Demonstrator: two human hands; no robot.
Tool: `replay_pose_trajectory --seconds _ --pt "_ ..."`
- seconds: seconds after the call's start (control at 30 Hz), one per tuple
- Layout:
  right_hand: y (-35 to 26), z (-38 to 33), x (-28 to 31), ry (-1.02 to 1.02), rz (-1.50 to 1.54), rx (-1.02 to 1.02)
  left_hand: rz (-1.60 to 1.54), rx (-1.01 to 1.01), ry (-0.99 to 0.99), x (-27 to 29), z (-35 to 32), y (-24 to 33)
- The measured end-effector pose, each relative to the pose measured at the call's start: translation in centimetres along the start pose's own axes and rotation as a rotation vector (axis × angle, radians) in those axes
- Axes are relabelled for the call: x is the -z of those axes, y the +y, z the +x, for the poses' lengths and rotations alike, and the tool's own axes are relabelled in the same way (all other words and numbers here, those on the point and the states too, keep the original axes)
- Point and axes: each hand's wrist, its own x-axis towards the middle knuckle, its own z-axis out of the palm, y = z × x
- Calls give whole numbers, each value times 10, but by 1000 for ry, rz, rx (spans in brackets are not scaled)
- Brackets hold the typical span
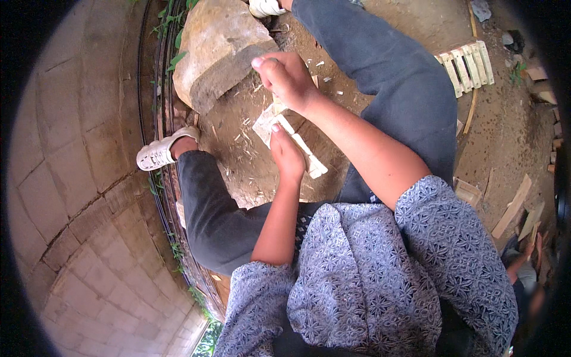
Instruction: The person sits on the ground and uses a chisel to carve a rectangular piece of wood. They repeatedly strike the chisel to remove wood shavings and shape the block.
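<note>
On the ground between my legs is a small pale wooden piece with short slats (316, 167). My left hand (286, 156) is closed against its near side, thumb up, with the fingers mostly hidden behind the palm. Above and to the right, my right hand (289, 81) is raised in a fist over the far end of the wood. What that fist grips, if anything, is hidden. A flat pale block (263, 126) lies under the slatted piece, with wood chips scattered around it.
A large rock (217, 50) stands just beyond my hands. A pale slatted wooden frame (468, 67) lies at the far right, with loose wood strips (513, 205) nearer. A block wall (77, 149) rises on the left. Another person's arm (521, 262) shows at the right edge.
</note>
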Motion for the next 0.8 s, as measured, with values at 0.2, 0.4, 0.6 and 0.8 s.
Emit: replay_pose_trajectory --seconds 0.2,0.4,0.6,0.8 --pt "-54 18 8 -7 245 -67 -12 -27 32 1 -4 5" --pt "22 -7 -4 -4 -50 -74 -32 27 0 -2 0 2" --pt "-4 -6 -2 38 39 -100 35 5 17 3 -9 5" --pt "-47 13 -2 -42 207 -30 -47 63 21 7 -3 4"
